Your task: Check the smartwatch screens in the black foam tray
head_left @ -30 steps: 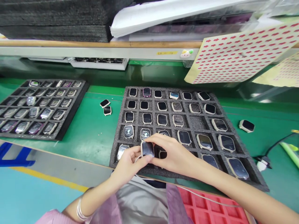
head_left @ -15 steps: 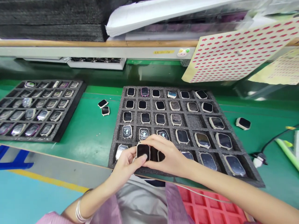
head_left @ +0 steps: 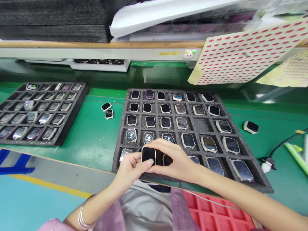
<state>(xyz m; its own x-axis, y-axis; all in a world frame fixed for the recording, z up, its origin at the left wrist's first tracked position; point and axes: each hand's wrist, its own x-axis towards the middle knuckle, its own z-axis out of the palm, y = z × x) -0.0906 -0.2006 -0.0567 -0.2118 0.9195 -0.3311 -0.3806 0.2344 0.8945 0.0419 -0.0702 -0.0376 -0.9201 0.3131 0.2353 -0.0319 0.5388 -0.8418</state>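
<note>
A smartwatch (head_left: pixel 148 154) without a strap, with a dark screen and a pale case, is held above the front edge of a black foam tray (head_left: pixel 202 124). My left hand (head_left: pixel 132 166) is closed on its left side, the thumb lying on the lower part of the screen. From the right, my right hand (head_left: pixel 176 160) curves around the same watch, with fingertips at its upper edge and the thumb near its lower edge. More strapless watches sit in the tray's compartments, several with lit faces just behind my hands. My hands and forearms hide part of the front row.
Another foam tray of watches (head_left: pixel 60 134) stands at the left. Two loose watches (head_left: pixel 109 114) lie between the trays, and one more watch (head_left: pixel 251 127) lies at the right near a black cable (head_left: pixel 279 146). A dotted sticker sheet (head_left: pixel 237 53) hangs from the shelf. Below is a red tray (head_left: pixel 209 213).
The watch has tilted slightly between my fingers, and more of its bright right edge shows. Both hands have otherwise hardly moved, and the trays are as before.
</note>
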